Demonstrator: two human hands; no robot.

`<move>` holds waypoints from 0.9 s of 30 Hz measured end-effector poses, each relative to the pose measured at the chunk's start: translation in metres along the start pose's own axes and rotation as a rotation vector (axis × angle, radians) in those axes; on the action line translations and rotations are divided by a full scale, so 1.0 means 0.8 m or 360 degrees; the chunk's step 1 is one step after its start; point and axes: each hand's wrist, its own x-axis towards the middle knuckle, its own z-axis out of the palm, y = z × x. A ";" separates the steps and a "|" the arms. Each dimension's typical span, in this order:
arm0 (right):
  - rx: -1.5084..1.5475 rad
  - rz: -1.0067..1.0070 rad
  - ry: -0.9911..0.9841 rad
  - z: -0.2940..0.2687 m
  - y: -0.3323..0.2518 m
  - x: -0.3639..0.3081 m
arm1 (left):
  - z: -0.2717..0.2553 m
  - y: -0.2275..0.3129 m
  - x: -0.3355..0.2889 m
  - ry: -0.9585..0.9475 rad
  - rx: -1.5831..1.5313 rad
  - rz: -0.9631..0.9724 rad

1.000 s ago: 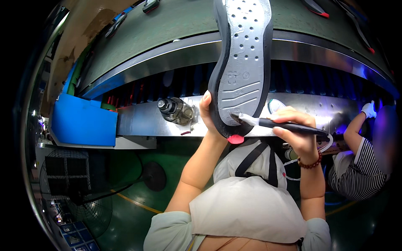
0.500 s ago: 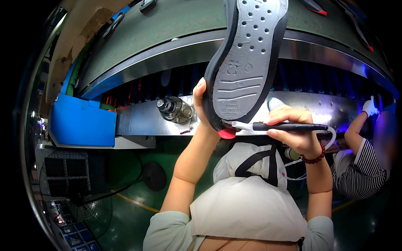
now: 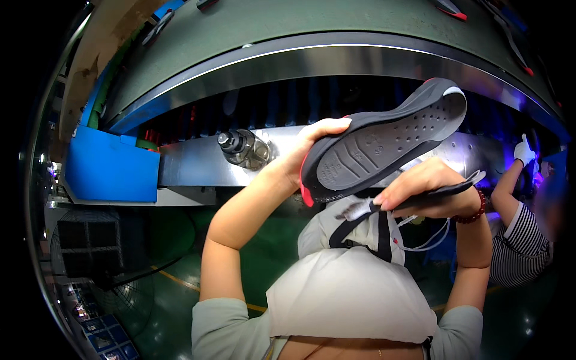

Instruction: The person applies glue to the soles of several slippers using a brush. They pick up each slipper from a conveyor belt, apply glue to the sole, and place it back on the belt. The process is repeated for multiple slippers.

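Note:
My left hand [image 3: 307, 144] is closed around the heel end of a shoe sole [image 3: 375, 150], dark grey with a black rim and a red heel edge. Its perforated forefoot points up and to the right, tilted away from me. In my right hand [image 3: 429, 183] is a black-handled brush [image 3: 354, 210], gripped between thumb and fingers. The brush's pale tip sits just below the sole's near edge, apparently apart from it. A thin white tube hangs near my right wrist.
On the metal ledge [image 3: 192, 168] stands a clear bottle with a black top [image 3: 245, 149]. A green conveyor belt [image 3: 288, 24] carries several soles beyond. Left are a blue box [image 3: 114, 168] and a fan [image 3: 90, 243]. At right, a co-worker's white-gloved hand [image 3: 525, 151].
The sole has swung from upright to slanting right and has come lower, off the belt's edge. The brush has left the heel and dropped slightly, its tip pointing down-left.

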 end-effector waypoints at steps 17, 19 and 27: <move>-0.0379 0.0113 -0.0297 -0.038 -0.019 -0.010 | -0.011 0.005 -0.031 0.0410 0.0023 -0.0144; -0.0521 0.0092 -0.0063 -0.048 -0.008 -0.008 | -0.014 0.006 -0.030 0.0418 0.0032 -0.0085; -0.0427 0.0117 0.0054 -0.057 -0.002 -0.010 | -0.038 0.008 -0.037 0.0442 -0.0122 0.0012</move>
